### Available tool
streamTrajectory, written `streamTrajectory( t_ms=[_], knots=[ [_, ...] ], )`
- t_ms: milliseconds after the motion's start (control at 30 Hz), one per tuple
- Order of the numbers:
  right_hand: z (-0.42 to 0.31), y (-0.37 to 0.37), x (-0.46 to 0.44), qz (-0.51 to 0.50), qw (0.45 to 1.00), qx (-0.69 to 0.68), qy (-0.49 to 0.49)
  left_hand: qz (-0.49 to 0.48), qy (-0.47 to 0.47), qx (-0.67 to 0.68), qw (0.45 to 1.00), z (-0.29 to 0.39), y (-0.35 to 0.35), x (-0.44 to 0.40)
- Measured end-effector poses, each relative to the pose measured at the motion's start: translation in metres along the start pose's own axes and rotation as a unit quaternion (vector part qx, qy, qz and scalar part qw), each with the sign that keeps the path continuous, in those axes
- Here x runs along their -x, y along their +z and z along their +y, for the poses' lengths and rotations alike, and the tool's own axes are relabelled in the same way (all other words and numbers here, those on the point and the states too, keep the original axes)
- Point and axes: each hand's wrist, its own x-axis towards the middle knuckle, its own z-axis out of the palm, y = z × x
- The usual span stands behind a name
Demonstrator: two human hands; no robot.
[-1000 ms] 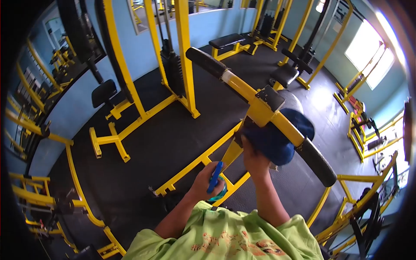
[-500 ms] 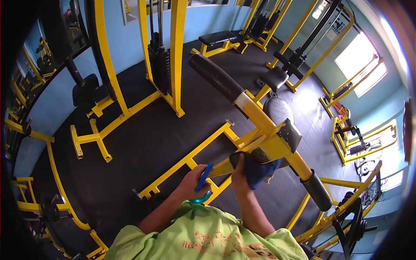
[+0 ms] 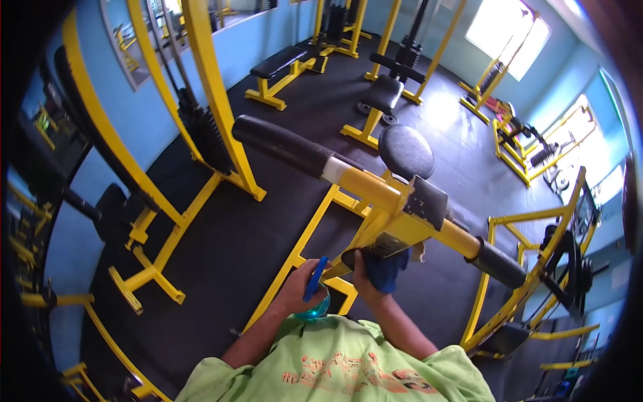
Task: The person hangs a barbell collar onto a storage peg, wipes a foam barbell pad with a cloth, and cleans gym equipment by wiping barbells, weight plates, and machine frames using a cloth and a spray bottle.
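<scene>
My left hand [image 3: 298,287] is wrapped round a spray bottle [image 3: 315,309] with a blue trigger head and teal liquid, held close to my green shirt. My right hand [image 3: 366,283] grips a dark blue cloth [image 3: 386,271] against the underside of a yellow gym machine beam, just below its label plate [image 3: 392,242]. The fingertips are partly hidden behind the beam. Above the hands runs the machine's yellow crossbar [image 3: 372,189] with black padded rollers [image 3: 284,147] at its ends. A worn black pad [image 3: 426,201] sits on top, beside a round black seat [image 3: 406,151].
A tall yellow weight-stack machine [image 3: 224,114] stands to the left. A black bench [image 3: 279,61] and cable machines line the far wall. At right is a yellow rack [image 3: 536,301] with weight plates. Dark rubber flooring [image 3: 214,268] lies below.
The view has turned, so the room and machine appear shifted and tilted. My right hand and the cloth sit slightly lower in view, still at the beam. The left hand keeps the bottle.
</scene>
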Motion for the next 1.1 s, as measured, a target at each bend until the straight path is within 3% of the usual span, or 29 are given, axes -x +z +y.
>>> streamTrajectory(
  t_ms=[67,100,167,300,367,400,467,600,667,700,733,767,800,900,1033,1067,1100],
  knots=[
    [-0.02,-0.029,-0.035,0.145,0.986,0.018,-0.078,-0.007,-0.039,-0.003,0.999,0.0,-0.005,0.0],
    [-0.028,-0.039,-0.04,0.15,0.986,0.022,-0.069,0.009,0.008,0.0,1.0,0.0,-0.005,-0.002],
    [-0.04,-0.047,-0.044,0.132,0.99,-0.012,0.039,-0.007,-0.014,0.013,1.0,0.008,-0.009,-0.004],
    [-0.016,0.013,-0.003,0.169,0.98,-0.001,0.106,-0.003,-0.032,0.05,0.998,-0.001,-0.011,-0.002],
    [0.011,0.05,0.032,0.079,0.994,0.053,0.062,-0.009,-0.018,0.025,0.999,-0.005,-0.012,-0.002],
    [0.021,0.063,0.05,0.081,0.993,0.054,0.064,-0.014,-0.008,0.004,1.0,-0.006,-0.011,0.0],
    [0.032,0.076,0.077,-0.046,0.988,-0.042,0.143,-0.021,-0.016,0.005,1.0,-0.006,-0.009,0.001],
    [0.029,0.043,0.087,-0.098,0.984,0.028,0.149,-0.036,-0.029,-0.009,0.999,-0.01,-0.006,0.001],
    [0.004,-0.001,0.073,-0.174,0.915,-0.044,0.362,-0.041,-0.035,-0.009,0.998,-0.004,-0.007,0.0],
    [0.008,-0.003,0.078,-0.176,0.916,-0.043,0.358,-0.041,-0.045,-0.007,0.998,-0.002,-0.007,-0.001],
    [0.009,-0.01,0.083,-0.039,0.968,0.082,0.233,-0.036,-0.047,-0.005,0.998,-0.004,-0.006,-0.001],
    [0.008,-0.015,0.086,0.101,0.97,0.201,0.096,-0.033,-0.036,0.0,0.999,-0.006,-0.005,-0.001],
    [0.006,-0.015,0.086,0.098,0.971,0.199,0.093,-0.031,-0.026,0.005,0.999,-0.008,-0.005,0.0],
    [0.011,-0.039,0.021,-0.109,0.98,0.149,0.074,-0.025,-0.037,0.034,0.998,-0.003,-0.003,0.0],
    [-0.02,-0.047,-0.063,-0.385,0.919,0.085,0.024,-0.013,-0.061,0.046,0.997,-0.01,-0.006,0.009],
    [-0.016,-0.037,-0.053,-0.387,0.918,0.087,0.014,0.003,-0.051,0.018,0.999,-0.018,-0.007,0.012],
    [-0.003,-0.018,-0.027,-0.138,0.969,0.169,-0.116,0.018,-0.04,-0.01,0.999,-0.023,-0.008,0.015]
  ],
)
